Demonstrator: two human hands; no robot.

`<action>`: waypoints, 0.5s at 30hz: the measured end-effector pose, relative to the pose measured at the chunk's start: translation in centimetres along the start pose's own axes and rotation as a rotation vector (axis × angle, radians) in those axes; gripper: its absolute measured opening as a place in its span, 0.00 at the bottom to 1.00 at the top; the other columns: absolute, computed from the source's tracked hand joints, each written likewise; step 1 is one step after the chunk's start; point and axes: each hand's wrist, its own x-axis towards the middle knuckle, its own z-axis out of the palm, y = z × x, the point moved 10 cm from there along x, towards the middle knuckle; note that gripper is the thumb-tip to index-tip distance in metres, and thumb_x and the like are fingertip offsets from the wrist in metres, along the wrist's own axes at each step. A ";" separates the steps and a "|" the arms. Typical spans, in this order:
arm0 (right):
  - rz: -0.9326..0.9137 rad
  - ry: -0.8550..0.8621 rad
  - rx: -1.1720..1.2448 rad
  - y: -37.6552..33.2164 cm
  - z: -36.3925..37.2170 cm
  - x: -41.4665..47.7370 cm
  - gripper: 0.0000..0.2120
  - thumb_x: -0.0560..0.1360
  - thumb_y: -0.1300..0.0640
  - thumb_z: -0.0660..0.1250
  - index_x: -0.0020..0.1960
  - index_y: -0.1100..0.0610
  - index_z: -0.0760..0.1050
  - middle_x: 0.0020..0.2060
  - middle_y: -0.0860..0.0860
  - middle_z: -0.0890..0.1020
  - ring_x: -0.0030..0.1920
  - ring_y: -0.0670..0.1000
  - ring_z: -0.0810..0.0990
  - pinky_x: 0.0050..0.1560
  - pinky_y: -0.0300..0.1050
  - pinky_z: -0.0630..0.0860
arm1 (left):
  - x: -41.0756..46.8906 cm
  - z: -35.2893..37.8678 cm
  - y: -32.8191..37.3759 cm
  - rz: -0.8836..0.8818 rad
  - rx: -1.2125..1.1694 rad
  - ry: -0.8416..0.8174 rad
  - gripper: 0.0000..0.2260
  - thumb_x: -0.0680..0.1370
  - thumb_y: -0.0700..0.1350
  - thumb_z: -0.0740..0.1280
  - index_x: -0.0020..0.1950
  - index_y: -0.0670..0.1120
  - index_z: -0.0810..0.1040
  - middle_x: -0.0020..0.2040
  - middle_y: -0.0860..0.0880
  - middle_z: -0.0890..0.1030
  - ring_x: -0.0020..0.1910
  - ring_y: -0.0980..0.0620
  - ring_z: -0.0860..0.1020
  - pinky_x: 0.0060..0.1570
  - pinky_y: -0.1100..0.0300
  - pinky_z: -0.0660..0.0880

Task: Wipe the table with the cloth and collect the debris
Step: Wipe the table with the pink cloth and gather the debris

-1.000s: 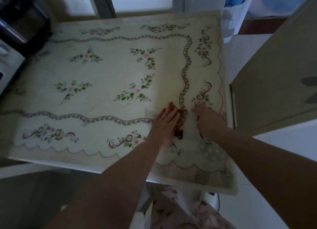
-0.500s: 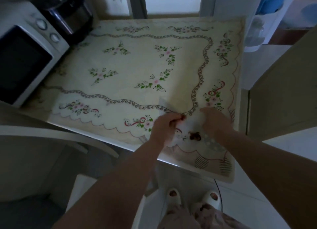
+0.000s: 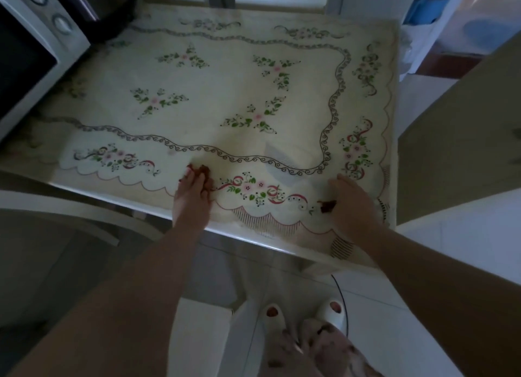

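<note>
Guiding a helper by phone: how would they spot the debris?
Find the flower-patterned table, then its near edge. The debris is the small dark brown clump beside the thumb of the right hand, much smaller than the dark red cloth under the left hand.

**Desk:** Dim indoor scene. Where's the light?
**Photographer:** Pale daylight enters from 12 o'clock and brightens the middle of the floral-printed cream tabletop [image 3: 225, 100]. The foreground at 6 o'clock falls into shadow.
**Desk:** Sharpness?
**Photographer:** Soft and grainy. Wide-angle bending stretches the white box-shaped microwave oven [image 3: 42, 52] at 10 o'clock.
</note>
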 end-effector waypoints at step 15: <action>0.237 0.333 0.407 8.7 -2.4 -1.0 0.20 0.81 0.53 0.53 0.71 0.57 0.69 0.73 0.52 0.67 0.75 0.52 0.62 0.74 0.50 0.60 | -3.9 4.9 8.7 0.162 0.012 -0.040 0.20 0.82 0.44 0.57 0.74 0.47 0.64 0.78 0.50 0.58 0.77 0.52 0.55 0.76 0.52 0.56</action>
